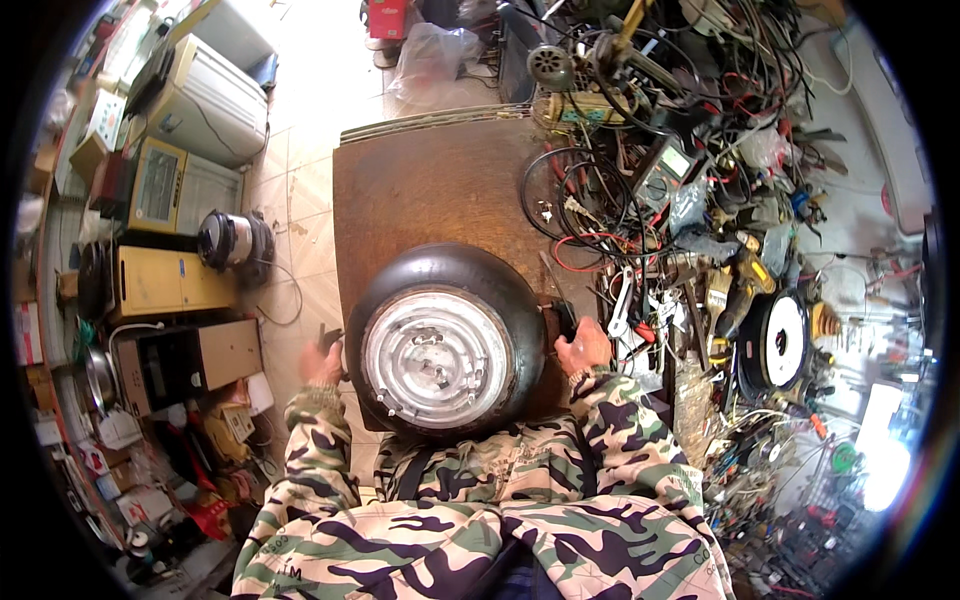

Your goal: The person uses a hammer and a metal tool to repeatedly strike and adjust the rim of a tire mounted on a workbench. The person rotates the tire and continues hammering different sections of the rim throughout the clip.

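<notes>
- Round black-sided appliance (435,360) sits at the near edge of the brown bench (430,190), pale metal face up, close against the wearer's jacket.
- Left hand (320,362): fingers curled by a dark piece (329,339) left of the appliance; I cannot tell whether they grip it.
- Right hand (585,348): half-curled beside a dark block (562,318); its hold, too, I cannot confirm.
- Step, as I judge it: positioning the appliance. I would support both sides evenly, keep it level and draw it farther onto the bench.
- I would keep fingers off the studs on the face and the right elbow away from the cable loops (527,193).
- Containers: the clear plastic bag (430,60) on the floor has unclear contents; the red box (387,18) hides its inside.
</notes>
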`<state>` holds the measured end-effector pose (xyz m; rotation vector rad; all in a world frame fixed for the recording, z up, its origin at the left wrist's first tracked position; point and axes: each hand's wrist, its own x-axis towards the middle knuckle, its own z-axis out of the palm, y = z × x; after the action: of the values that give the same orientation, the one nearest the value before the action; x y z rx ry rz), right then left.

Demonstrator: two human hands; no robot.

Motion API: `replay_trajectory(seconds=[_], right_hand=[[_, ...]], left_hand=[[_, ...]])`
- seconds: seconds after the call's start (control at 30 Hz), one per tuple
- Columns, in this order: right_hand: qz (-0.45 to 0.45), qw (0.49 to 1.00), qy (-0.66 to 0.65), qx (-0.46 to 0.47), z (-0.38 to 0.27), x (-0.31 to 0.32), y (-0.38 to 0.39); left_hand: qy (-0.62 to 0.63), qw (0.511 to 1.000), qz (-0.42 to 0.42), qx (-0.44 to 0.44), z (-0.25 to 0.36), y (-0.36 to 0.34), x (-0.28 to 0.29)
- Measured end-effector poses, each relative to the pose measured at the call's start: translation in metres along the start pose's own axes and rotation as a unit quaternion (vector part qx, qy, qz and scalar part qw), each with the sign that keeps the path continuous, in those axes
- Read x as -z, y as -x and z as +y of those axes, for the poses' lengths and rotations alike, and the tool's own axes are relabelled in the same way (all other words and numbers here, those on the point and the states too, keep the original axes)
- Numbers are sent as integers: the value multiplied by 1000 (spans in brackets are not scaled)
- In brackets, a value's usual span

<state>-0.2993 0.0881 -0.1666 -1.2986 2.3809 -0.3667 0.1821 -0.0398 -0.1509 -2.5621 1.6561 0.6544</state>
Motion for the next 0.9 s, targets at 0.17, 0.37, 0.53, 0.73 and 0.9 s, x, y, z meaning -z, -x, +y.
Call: replay_trajectory(seconds=[0.17,0.37,0.53,0.73,0.9], right_hand=[[14,986,-6,165,-8,-7,-68],[-82,963,65,248,-70,11,-149],[-68,942,84,317,-136,9,-202],[46,948,-7,314,-158,17,-225],[26,967,-179,177,-82,68,-160]], left_hand=[[111,990,72,49,-26,74,-12],[32,985,38,164,-37,169,-51],[77,974,26,213,-3,224,-83],[219,959,-46,176,10,234,-90],[499,825,-61,259,-8,242,-65]])
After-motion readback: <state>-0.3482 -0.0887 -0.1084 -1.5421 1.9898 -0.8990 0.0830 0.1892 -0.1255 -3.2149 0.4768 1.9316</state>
